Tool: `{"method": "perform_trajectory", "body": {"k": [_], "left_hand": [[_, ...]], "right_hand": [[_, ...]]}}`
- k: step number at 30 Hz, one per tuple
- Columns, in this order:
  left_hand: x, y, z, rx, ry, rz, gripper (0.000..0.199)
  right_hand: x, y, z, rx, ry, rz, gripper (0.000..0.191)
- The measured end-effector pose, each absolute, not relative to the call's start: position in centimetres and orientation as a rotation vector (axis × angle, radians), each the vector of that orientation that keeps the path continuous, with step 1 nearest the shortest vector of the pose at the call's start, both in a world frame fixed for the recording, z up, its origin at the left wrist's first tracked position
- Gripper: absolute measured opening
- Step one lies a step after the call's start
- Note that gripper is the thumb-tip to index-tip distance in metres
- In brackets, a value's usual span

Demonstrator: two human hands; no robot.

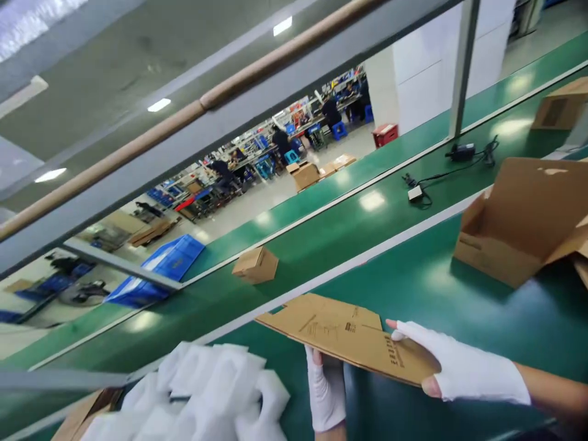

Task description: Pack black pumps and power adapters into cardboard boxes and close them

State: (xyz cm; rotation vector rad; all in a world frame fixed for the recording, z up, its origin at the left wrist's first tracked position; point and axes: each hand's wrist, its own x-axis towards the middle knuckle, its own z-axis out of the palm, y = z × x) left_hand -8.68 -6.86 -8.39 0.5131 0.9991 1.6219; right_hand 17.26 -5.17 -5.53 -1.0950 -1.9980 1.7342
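A folded flat cardboard box (331, 331) with black print on its face is held tilted above the green worktop. My right hand (454, 361), in a white glove with bare fingertips, grips its right end, the thumb at the near edge and fingers on the top. Below the cardboard is my left hand (325, 386), gloved the same way; it supports the box from underneath and its fingers are mostly hidden. White foam pieces (206, 392) lie heaped to the left of my left hand.
An open cardboard box (519, 226) stands on the right. On the green conveyor (331, 245) are a small closed carton (256, 265) and a black power adapter (462, 152) with its cable. A blue crate (158, 269) is farther left. A metal post (463, 67) and crossbar stand ahead. People sit at distant benches.
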Motion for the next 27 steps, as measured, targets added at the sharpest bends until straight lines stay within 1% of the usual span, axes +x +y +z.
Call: {"method": "perform_trajectory", "body": {"k": [3, 6, 9, 14, 20, 23, 25, 27], "left_hand": [[-7.6, -7.8, -7.1, 0.409, 1.026, 1.690, 0.068], [-7.1, -8.1, -5.7, 0.401, 1.060, 1.720, 0.067], [-7.2, -8.1, -5.2, 0.391, 1.119, 1.722, 0.069], [-7.8, -7.9, -5.0, 0.640, 1.088, 1.615, 0.066], [-8.3, -8.1, -3.6, 0.716, 1.200, 1.604, 0.068], [-8.5, -7.8, -3.8, 0.686, 1.303, 1.581, 0.069], [-8.8, -7.5, -4.6, 0.642, 1.368, 1.591, 0.066], [-9.5, -7.4, -5.6, 0.609, 1.457, 1.635, 0.056]], "right_hand": [[17.3, -5.6, -5.6, -1.195, -2.035, 1.746, 0.103], [17.2, -5.8, -5.7, -1.199, -2.063, 1.758, 0.107], [17.1, -6.0, -6.0, -1.187, -2.055, 1.770, 0.108], [17.3, -5.9, -6.1, -1.174, -2.005, 1.807, 0.105], [17.1, -6.1, -6.9, -1.185, -2.028, 1.690, 0.104], [17.0, -6.6, -7.8, -1.196, -2.004, 1.644, 0.108], [17.1, -6.6, -8.2, -1.200, -2.005, 1.610, 0.111], [17.8, -6.1, -7.8, -1.181, -1.982, 1.591, 0.110]]}}
